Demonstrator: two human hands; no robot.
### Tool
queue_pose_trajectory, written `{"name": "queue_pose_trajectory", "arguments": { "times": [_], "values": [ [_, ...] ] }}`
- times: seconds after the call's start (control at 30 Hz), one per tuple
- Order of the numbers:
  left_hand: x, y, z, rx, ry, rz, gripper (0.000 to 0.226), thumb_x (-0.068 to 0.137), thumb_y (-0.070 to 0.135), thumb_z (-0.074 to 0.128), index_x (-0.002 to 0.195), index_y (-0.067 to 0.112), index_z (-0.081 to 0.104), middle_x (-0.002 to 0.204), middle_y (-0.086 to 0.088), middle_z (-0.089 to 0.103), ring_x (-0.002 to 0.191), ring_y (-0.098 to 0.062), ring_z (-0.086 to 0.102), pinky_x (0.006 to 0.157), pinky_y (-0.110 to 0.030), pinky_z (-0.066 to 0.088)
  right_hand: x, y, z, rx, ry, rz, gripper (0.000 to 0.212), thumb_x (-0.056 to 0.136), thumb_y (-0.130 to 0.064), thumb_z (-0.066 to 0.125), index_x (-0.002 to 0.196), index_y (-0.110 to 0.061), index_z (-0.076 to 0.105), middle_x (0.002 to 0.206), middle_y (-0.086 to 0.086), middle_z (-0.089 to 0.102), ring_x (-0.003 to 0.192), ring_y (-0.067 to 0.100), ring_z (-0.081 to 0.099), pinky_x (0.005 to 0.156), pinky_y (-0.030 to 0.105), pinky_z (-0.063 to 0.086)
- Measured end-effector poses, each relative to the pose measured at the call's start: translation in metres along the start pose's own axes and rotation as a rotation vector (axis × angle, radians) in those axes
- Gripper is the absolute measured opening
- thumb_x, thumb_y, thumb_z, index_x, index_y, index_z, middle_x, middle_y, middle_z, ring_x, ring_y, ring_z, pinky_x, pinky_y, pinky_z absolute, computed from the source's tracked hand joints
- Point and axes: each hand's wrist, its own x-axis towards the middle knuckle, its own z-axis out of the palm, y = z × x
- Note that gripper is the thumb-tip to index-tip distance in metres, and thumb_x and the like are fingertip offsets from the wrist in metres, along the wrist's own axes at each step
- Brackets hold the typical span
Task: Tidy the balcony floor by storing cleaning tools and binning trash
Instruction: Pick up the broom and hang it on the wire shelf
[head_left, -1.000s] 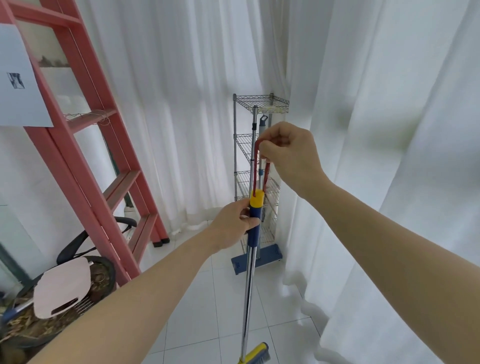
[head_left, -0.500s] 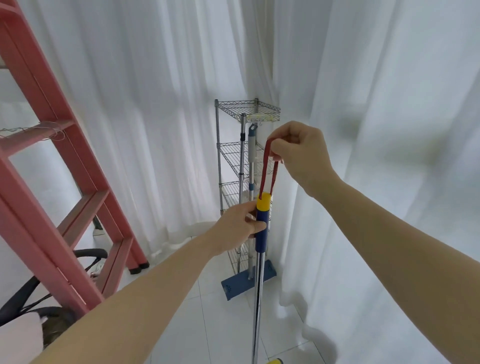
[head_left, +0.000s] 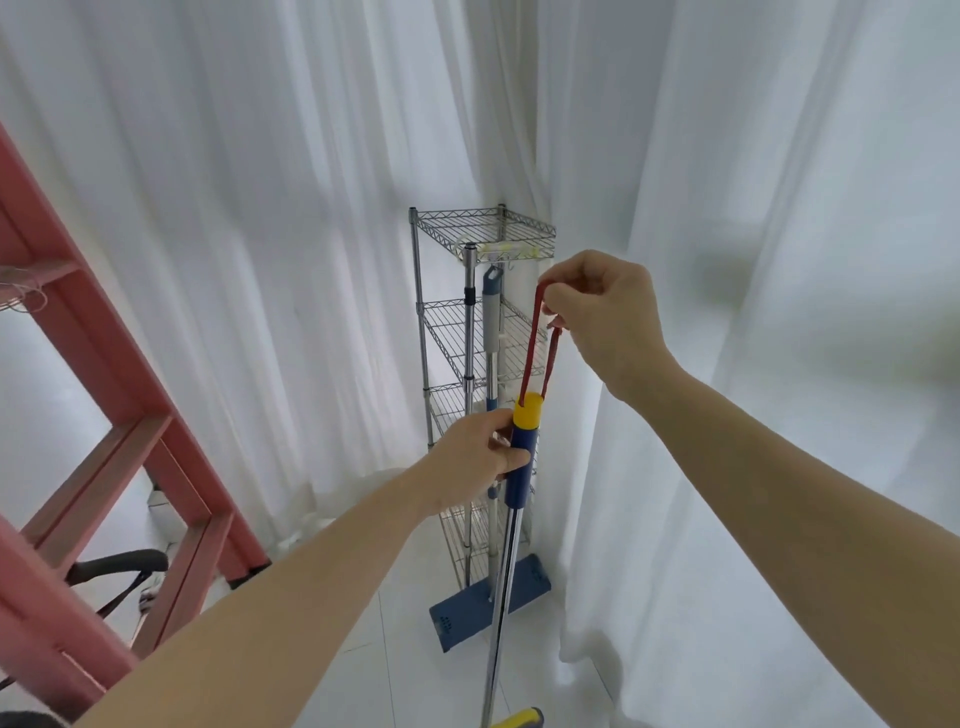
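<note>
Broom: long broom (head_left: 506, 571) with a chrome pole, dark-blue grip sleeve and yellow end cap. Its long axis is close to upright. Its yellow head just shows at the bottom edge, far below both sets of fingers.
Left hand: the left hand (head_left: 470, 460) is the lower, nearer one. Its fingers and thumb are curled round the blue sleeve just under the yellow cap, so it bears the pole.
Loop: thin red cord loop (head_left: 540, 348), rising out of the yellow cap and drawn taut between the two hands.
Right hand: the right hand (head_left: 597, 312), above the left fingers, pinches the top of the loop between thumb and curled fingers.
Storage spot: tall chrome wire shelf rack (head_left: 485, 228) in the corner, beyond both hands. A pale hook rail (head_left: 506, 251) sits under its top shelf.
Deciding relation: the rail lies just past the right fingertips, slightly up and to their left. The right hand is the nearer one, so I judge it leads the loop onto a hook while the left lifts.
Neighbour: grey-and-blue flat mop (head_left: 491, 322) already hanging from that rail, behind the loop.
Risk: the pole probably has to come up close beside that mop.
Surroundings: white tiled floor (head_left: 405, 649). A red metal ladder (head_left: 67, 291) stands well left of the left fingers, and sheer white curtains (head_left: 260, 260) hang farthest back.
</note>
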Motion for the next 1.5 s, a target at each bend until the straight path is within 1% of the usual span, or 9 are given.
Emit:
{"name": "queue_pose_trajectory", "arguments": {
  "times": [0.13, 0.23, 0.37, 0.53, 0.7, 0.87, 1.03, 1.13, 1.5],
  "values": [
    [0.033, -0.003, -0.003, -0.015, 0.035, -0.010, 0.027, 0.088, 0.005, 0.059, 0.101, 0.028, 0.062, 0.104, -0.002, 0.064, 0.100, -0.029, 0.063, 0.090, -0.047, 0.054, 0.035, 0.020, -0.001, 0.023, -0.008, 0.016, 0.028, 0.077, -0.002, 0.059, 0.064, -0.025, 0.066, 0.068, -0.003, 0.067, 0.054, -0.001, 0.055, 0.053, 0.013, 0.046],
    [0.054, -0.006, -0.005, -0.031, 0.060, -0.029, 0.035, 0.088, 0.004, 0.059, 0.096, 0.038, 0.060, 0.101, 0.002, 0.065, 0.098, -0.028, 0.063, 0.089, -0.044, 0.055, 0.057, 0.035, 0.001, 0.031, -0.031, 0.032, 0.028, 0.079, -0.002, 0.058, 0.065, -0.025, 0.066, 0.068, -0.005, 0.066, 0.057, 0.001, 0.057, 0.054, 0.013, 0.047],
    [0.079, -0.016, -0.010, -0.031, 0.076, -0.058, 0.028, 0.087, 0.005, 0.060, 0.107, 0.024, 0.064, 0.109, -0.007, 0.066, 0.099, -0.030, 0.064, 0.090, -0.050, 0.054, 0.081, 0.050, 0.006, 0.063, -0.057, 0.049, 0.030, 0.079, 0.001, 0.057, 0.063, -0.024, 0.066, 0.064, -0.005, 0.065, 0.059, 0.006, 0.058, 0.052, 0.011, 0.045],
    [0.120, -0.030, -0.019, -0.037, 0.069, -0.049, 0.025, 0.088, 0.004, 0.059, 0.111, 0.014, 0.062, 0.113, -0.010, 0.065, 0.102, -0.033, 0.063, 0.091, -0.053, 0.052, 0.116, 0.077, 0.018, 0.025, -0.069, 0.067, 0.030, 0.079, -0.002, 0.058, 0.063, -0.025, 0.065, 0.069, 0.000, 0.068, 0.063, 0.010, 0.058, 0.063, 0.026, 0.053],
    [0.168, -0.040, -0.033, -0.049, -0.009, -0.040, 0.026, 0.089, 0.005, 0.061, 0.111, 0.019, 0.061, 0.108, -0.007, 0.064, 0.103, -0.030, 0.063, 0.094, -0.047, 0.052, 0.154, 0.101, 0.032, -0.019, -0.005, 0.079, 0.028, 0.078, 0.000, 0.058, 0.066, -0.025, 0.061, 0.075, 0.011, 0.069, 0.065, 0.017, 0.063, 0.062, 0.027, 0.056],
    [0.215, -0.046, -0.044, -0.086, -0.079, -0.023, 0.026, 0.090, 0.006, 0.060, 0.115, 0.012, 0.060, 0.102, 0.000, 0.063, 0.103, -0.027, 0.064, 0.090, -0.040, 0.055, 0.192, 0.122, 0.042, -0.073, 0.054, 0.080, 0.023, 0.077, 0.000, 0.060, 0.069, -0.021, 0.061, 0.072, 0.006, 0.069, 0.063, 0.014, 0.064, 0.059, 0.025, 0.056],
    [0.253, -0.055, -0.053, -0.078, -0.133, -0.003, 0.023, 0.091, 0.006, 0.058, 0.113, 0.012, 0.060, 0.098, 0.001, 0.063, 0.093, -0.019, 0.066, 0.075, -0.021, 0.056, 0.219, 0.142, 0.047, -0.074, 0.084, 0.109, 0.019, 0.079, -0.001, 0.061, 0.072, -0.018, 0.062, 0.070, 0.003, 0.067, 0.063, 0.014, 0.065, 0.060, 0.023, 0.057],
    [0.274, -0.063, -0.056, -0.078, -0.137, -0.018, 0.023, 0.091, 0.007, 0.058, 0.113, 0.011, 0.060, 0.103, -0.003, 0.064, 0.100, -0.025, 0.066, 0.088, -0.032, 0.056, 0.236, 0.154, 0.051, -0.073, 0.071, 0.134, 0.017, 0.079, -0.001, 0.061, 0.073, -0.017, 0.063, 0.069, 0.003, 0.067, 0.062, 0.013, 0.064, 0.059, 0.021, 0.056],
    [0.341, -0.093, -0.063, -0.116, -0.141, -0.125, 0.017, 0.090, 0.017, 0.059, 0.096, 0.033, 0.063, 0.105, 0.003, 0.066, 0.102, -0.019, 0.066, 0.090, -0.034, 0.055, 0.295, 0.208, 0.071, -0.032, -0.081, 0.180, 0.021, 0.078, 0.001, 0.062, 0.070, -0.018, 0.060, 0.075, 0.011, 0.068, 0.068, 0.020, 0.064, 0.060, 0.023, 0.054]
  ]
}}
